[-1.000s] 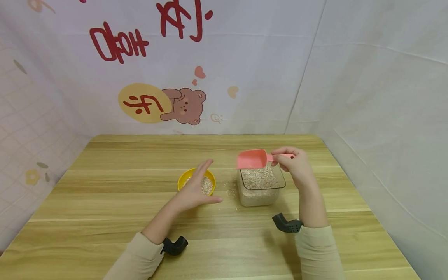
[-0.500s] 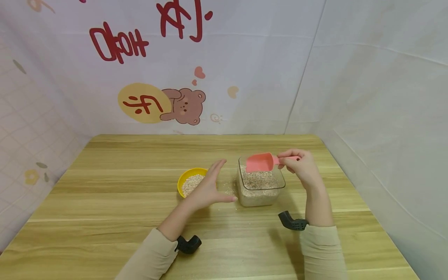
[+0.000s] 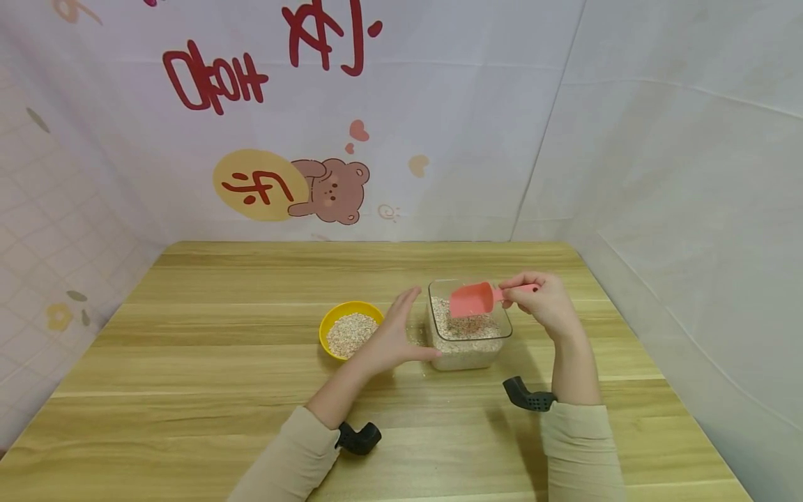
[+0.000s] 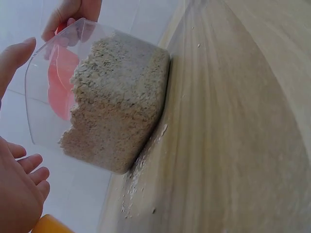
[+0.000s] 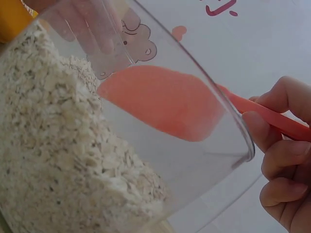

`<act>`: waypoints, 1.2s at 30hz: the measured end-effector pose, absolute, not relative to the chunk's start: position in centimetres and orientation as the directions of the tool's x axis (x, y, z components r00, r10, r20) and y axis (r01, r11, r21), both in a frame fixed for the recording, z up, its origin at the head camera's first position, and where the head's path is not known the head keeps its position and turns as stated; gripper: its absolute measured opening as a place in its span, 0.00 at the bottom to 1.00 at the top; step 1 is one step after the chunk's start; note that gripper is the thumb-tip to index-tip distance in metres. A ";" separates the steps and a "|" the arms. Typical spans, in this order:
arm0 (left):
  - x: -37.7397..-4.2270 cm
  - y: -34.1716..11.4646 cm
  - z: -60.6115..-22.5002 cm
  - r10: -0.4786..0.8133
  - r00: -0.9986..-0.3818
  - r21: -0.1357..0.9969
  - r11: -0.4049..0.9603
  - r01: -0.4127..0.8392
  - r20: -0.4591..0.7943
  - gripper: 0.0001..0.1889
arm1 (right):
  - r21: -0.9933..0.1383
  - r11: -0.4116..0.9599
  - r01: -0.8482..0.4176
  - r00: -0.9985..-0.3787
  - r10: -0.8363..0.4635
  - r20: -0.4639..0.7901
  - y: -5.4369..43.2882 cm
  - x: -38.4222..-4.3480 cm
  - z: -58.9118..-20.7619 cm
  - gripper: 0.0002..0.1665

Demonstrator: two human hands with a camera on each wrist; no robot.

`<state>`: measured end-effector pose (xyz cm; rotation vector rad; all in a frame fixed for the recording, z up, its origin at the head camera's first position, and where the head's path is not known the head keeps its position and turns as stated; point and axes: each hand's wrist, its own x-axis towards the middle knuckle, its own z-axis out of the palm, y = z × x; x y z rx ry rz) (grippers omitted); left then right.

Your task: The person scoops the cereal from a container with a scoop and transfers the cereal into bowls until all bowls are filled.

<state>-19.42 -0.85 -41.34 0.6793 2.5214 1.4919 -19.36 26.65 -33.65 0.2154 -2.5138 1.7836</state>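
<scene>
My right hand pinches the handle of a pink scoop between thumb and fingers. The scoop's bowl dips inside a clear square container of oat flakes, and in the right wrist view its tip is close to the flakes' surface. Beside the container's left wall is my left hand, thumb and fingers spread apart; whether it touches the wall I cannot tell. A yellow bowl holding oat flakes stands left of the container, partly behind the left hand.
Loose flakes lie scattered on the wooden table between bowl and container. A white printed cloth hangs behind the table. A black wrist mount sits on the left wrist, another mount on the right.
The left hand has moved right, from over the yellow bowl to the container's side. The scoop has shifted right and come down from above the rim into the container.
</scene>
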 end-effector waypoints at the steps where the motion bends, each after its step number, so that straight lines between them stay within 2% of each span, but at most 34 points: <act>1: -19.4 -0.7 -41.4 0.443 -0.890 0.857 0.411 0.310 0.110 0.61 | -0.933 0.331 -0.138 -0.990 -0.082 0.118 26.6 -19.3 -33.6 0.12; 13: -19.6 1.0 -41.5 0.421 -0.900 0.868 0.401 0.295 0.111 0.63 | -0.894 0.431 -0.124 -0.992 -0.074 0.102 28.1 -21.1 -36.2 0.11; 36: -20.3 1.9 -42.2 0.399 -0.907 0.904 0.326 0.277 0.134 0.63 | -0.865 0.493 -0.091 -0.995 -0.068 0.066 25.7 -21.5 -36.6 0.10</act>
